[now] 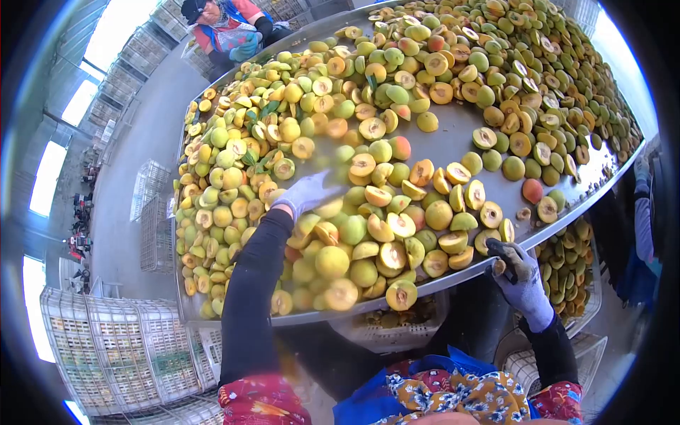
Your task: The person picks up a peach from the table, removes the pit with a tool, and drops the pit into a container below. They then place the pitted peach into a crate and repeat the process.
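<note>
Many yellow-green peaches, most cut in half, cover the metal sorting table [453, 134]. My left hand [308, 194], in a pale glove, reaches over the peach halves [352, 229] at the table's near side. Its fingers look stretched out and apart, partly smeared by motion, with blurred fruit around them. At the near rim, my right hand [523, 285] wears a grey glove with dark, stained fingertips. Its fingers are closed around a small brownish piece [499, 267], too small to name surely. A halved peach [401, 295] lies at the rim between my hands.
A person [230, 32] in gloves is at the far left side of the table. Another person's sleeve [643, 227] shows at the right edge. Below the rim stands a crate of peach halves [567, 273]. Stacked plastic crates [120, 347] stand at the lower left.
</note>
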Motion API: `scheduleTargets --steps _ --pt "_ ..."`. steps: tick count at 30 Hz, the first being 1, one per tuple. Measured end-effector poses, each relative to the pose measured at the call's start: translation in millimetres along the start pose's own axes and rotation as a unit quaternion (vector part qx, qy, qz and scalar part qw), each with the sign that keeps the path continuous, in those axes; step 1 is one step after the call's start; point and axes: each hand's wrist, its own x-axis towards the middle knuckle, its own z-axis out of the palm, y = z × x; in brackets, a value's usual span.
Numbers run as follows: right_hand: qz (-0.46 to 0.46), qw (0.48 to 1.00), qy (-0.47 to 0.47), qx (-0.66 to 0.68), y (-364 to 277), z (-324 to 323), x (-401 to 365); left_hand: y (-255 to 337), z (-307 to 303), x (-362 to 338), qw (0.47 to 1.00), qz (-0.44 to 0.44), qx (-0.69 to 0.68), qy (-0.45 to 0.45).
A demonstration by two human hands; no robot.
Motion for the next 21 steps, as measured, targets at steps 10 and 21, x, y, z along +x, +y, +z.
scheduleTargets --steps 10,21 --pt "-0.001 0.994 0.027 0.102 -28 23 -61 29 48 -120 0.963 0.003 0.056 0.264" --pt "-0.012 0.972 -0.15 0.179 -114 75 -75 62 154 -219 0.574 0.072 -0.803 0.143"
